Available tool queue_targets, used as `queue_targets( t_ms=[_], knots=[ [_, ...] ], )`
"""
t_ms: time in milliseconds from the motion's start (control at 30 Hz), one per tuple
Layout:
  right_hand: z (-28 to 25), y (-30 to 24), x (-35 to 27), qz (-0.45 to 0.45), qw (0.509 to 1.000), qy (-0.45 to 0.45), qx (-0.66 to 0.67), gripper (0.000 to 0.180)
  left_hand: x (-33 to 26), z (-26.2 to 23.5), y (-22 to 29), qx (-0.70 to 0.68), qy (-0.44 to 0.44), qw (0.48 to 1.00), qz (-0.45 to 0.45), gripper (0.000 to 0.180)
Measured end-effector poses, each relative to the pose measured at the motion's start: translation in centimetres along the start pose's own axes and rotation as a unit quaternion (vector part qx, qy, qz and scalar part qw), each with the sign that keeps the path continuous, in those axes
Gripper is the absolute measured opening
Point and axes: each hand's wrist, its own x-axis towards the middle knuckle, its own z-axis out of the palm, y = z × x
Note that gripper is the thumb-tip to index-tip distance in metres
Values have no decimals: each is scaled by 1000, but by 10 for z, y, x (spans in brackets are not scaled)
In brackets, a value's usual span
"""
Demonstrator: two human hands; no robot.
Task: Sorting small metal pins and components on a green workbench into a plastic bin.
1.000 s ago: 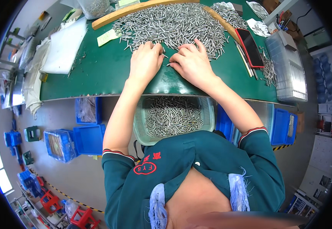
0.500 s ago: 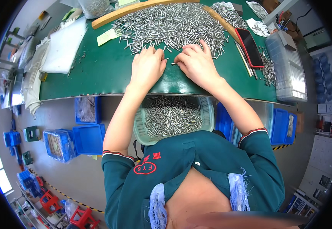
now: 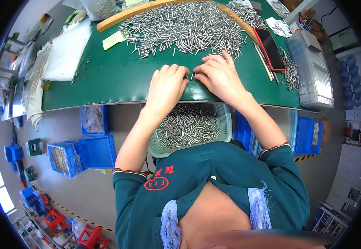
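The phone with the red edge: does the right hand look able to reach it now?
Probably yes: the phone lies uncovered to the right of the right hand, and only low, thin sticks seem to lie between them.

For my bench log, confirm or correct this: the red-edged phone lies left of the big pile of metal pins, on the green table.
Wrong side: the head view shows the phone right of the big pile of metal pins. It does lie on the green table.
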Motion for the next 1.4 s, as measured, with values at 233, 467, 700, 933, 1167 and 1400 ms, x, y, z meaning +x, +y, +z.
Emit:
queue_targets(
  t_ms=[233,467,700,933,1167,1400],
  knots=[
    [-2,-7,-3,-20,999,-24,42,18,-7,-3,6,-26,-31,999,-9,16],
    [7,-14,-4,-34,999,25,-4,16,-2,6,-2,13,22,999,-28,16],
    [7,-15,-6,-41,999,24,4,18,-17,-4,1,-20,-14,999,-34,17],
    [12,-17,-7,-38,998,30,30,26,-25,-3,7,-23,25,998,-55,14],
    [4,-22,-14,-51,998,6,44,25,-41,-12,19,-42,6,997,-70,13],
    [-3,-24,-21,-58,996,-18,58,21,-67,-10,13,-559,-195,747,-303,28]
  ],
)
